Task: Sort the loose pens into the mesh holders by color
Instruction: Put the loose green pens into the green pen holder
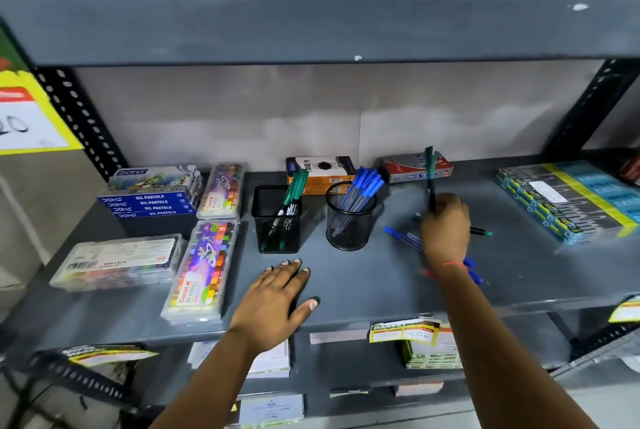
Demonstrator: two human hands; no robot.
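My right hand grips a green-capped pen, held upright above the loose pens on the grey shelf. Under and around that hand lie loose blue pens and another green pen; some are hidden by my wrist. A square black mesh holder holds green pens. To its right a round black mesh holder holds several blue pens. My left hand rests flat on the shelf's front, fingers spread, holding nothing.
Oil pastel boxes and crayon cases fill the shelf's left side. Pen cartons stand against the back wall. Stacked pencil packs lie at the right. An upper shelf overhangs. Slotted uprights flank both ends.
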